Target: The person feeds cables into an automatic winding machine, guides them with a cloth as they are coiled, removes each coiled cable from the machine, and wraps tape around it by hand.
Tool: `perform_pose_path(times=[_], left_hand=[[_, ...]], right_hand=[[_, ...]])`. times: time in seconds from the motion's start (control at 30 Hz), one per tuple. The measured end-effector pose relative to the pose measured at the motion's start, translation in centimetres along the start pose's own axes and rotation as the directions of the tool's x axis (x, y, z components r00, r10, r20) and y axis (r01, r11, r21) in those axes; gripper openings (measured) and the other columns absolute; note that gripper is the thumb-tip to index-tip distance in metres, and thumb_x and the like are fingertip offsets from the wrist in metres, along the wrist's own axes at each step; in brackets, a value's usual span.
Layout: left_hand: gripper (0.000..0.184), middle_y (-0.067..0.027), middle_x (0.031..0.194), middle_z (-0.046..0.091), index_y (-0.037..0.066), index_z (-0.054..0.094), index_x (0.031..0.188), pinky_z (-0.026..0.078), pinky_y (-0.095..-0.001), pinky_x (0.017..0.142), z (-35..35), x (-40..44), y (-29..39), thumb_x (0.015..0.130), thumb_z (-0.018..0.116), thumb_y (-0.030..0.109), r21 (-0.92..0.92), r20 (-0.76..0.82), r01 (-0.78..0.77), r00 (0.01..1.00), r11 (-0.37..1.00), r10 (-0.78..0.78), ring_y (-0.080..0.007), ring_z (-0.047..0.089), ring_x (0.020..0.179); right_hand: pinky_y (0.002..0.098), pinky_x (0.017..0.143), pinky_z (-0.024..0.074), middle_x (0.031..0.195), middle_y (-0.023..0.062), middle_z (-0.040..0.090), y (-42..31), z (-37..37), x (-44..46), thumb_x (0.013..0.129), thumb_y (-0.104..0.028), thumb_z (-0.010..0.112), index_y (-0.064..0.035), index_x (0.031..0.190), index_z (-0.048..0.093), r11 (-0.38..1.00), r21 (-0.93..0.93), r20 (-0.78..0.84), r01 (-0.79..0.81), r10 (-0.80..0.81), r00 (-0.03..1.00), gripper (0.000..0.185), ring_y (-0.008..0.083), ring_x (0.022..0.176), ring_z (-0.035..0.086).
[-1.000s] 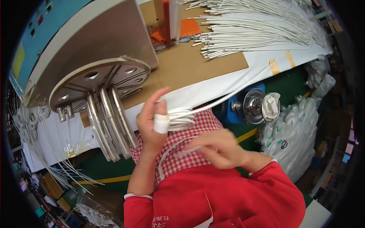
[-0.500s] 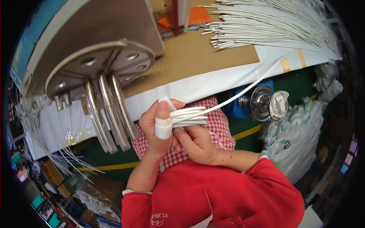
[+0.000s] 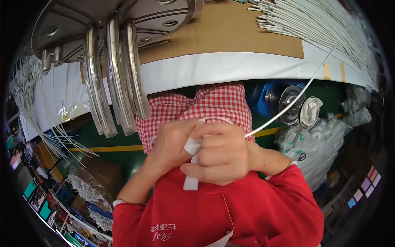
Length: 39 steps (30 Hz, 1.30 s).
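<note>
R hand: grip narrow, fingers closed over white strip; strip sits btwn both hands, tail out below R fingers. L hand curled right beside; can't tell what its grip holds. Cable runs from behind R hand up to bundle on worktop.

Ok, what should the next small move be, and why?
Probably have the right hand gently draw the white strip snug while the left hand steadies it: the strip's lower end hangs free below both hands, which sit close together. Whatever else they hold is mostly hidden, so go slowly.
</note>
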<state>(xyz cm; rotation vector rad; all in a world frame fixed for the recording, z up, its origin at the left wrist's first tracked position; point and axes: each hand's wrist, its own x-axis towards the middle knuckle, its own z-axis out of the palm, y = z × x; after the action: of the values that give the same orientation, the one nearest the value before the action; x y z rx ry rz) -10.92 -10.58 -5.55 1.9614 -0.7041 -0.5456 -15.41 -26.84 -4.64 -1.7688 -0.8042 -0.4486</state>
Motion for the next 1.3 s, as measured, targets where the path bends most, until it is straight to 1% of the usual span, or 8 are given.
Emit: perform_pose_path(times=[0.13,0.23,0.33,0.43,0.57,0.87,1.1,1.3], left_hand=[[0.030,-0.0095,0.071,0.061,-0.002,0.063,0.091,0.045,-0.0313,0.057,1.7,-3.6,-2.3,0.092,0.057,0.027,-0.170,-0.117,0.160,0.976,0.972,-0.181,-0.0181,0.061,0.064],[0.031,-0.0132,0.079,0.058,-0.001,0.060,0.100,0.046,-0.0371,0.059,1.8,-3.6,-1.9,0.091,0.058,0.028,-0.101,-0.098,-0.018,0.995,0.995,0.008,-0.0263,0.058,0.066],[0.035,-0.0140,0.086,0.055,0.000,0.054,0.112,0.046,-0.0423,0.058,1.6,-3.1,-1.8,0.086,0.066,0.021,0.121,0.040,-0.165,0.986,0.979,0.162,-0.0330,0.057,0.070],[0.034,-0.0140,0.084,0.056,0.000,0.054,0.112,0.048,-0.0420,0.058,1.1,-2.3,-2.8,0.085,0.066,0.017,0.094,0.174,-0.157,0.975,0.983,0.139,-0.0331,0.057,0.069],[0.032,-0.0167,0.090,0.059,0.001,0.054,0.113,0.050,-0.0434,0.062,1.4,-1.6,-3.9,0.086,0.064,0.015,0.087,0.143,-0.104,0.986,0.991,0.091,-0.0355,0.061,0.076],[0.033,-0.0152,0.093,0.059,0.002,0.050,0.110,0.051,-0.0451,0.063,1.0,-0.7,-3.4,0.085,0.064,0.017,0.201,0.284,-0.059,0.959,0.978,-0.001,-0.0359,0.064,0.079],[0.027,-0.0126,0.076,0.054,0.004,0.051,0.088,0.049,-0.0410,0.056,2.0,-3.3,-2.5,0.083,0.069,0.022,0.179,0.183,-0.209,0.967,0.961,0.176,-0.0311,0.061,0.067],[0.055,-0.0087,0.076,0.057,0.004,0.053,0.092,0.048,-0.0353,0.053,2.5,-4.9,-2.8,0.062,0.090,0.032,-0.085,0.072,-0.168,0.982,0.982,0.174,-0.0243,0.059,0.063]], right_hand=[[0.0257,0.069,0.0468,0.068,0.0034,0.055,1.5,2.1,-0.8,0.090,-0.011,0.062,-0.0039,0.082,0.067,0.763,0.559,-0.148,-0.324,0.476,0.867,0.012,0.0149,0.062,0.054],[0.0236,0.067,0.0452,0.072,0.0018,0.059,3.7,2.8,-3.3,0.093,-0.011,0.060,-0.0009,0.088,0.067,-0.170,0.980,0.197,-0.100,0.863,0.465,0.013,0.0088,0.066,0.055],[0.0222,0.066,0.0446,0.074,0.0005,0.061,3.4,2.6,-4.8,0.095,-0.011,0.059,0.0012,0.093,0.067,-0.176,0.982,0.187,-0.066,0.869,0.457,0.015,0.0043,0.069,0.056],[0.0238,0.068,0.0467,0.078,0.0019,0.062,1.8,2.1,-3.4,0.093,-0.009,0.061,0.0018,0.095,0.067,-0.049,0.949,0.098,-0.313,0.985,0.143,0.012,0.0071,0.072,0.058],[0.0287,0.074,0.0506,0.094,0.0100,0.065,1.3,0.6,-4.6,0.082,-0.004,0.070,0.0017,0.100,0.066,0.738,0.192,-0.116,-0.646,0.671,0.732,0.020,0.0188,0.088,0.063],[0.0329,0.055,0.0446,0.073,0.0085,0.056,2.9,0.7,-5.5,0.069,0.000,0.072,-0.0027,0.086,0.059,0.920,-0.218,-0.079,-0.325,0.315,0.946,0.021,0.0254,0.061,0.053],[0.0279,0.057,0.0405,0.075,0.0035,0.057,1.3,-0.2,-4.6,0.080,-0.009,0.074,-0.0022,0.079,0.061,0.371,0.430,0.260,-0.823,0.822,0.506,0.015,0.0109,0.068,0.053],[0.0228,0.055,0.0336,0.072,-0.0049,0.049,1.1,0.1,-5.9,0.083,-0.014,0.076,-0.0070,0.074,0.060,-0.259,0.605,0.635,-0.753,0.727,0.260,0.020,0.0045,0.064,0.044]])
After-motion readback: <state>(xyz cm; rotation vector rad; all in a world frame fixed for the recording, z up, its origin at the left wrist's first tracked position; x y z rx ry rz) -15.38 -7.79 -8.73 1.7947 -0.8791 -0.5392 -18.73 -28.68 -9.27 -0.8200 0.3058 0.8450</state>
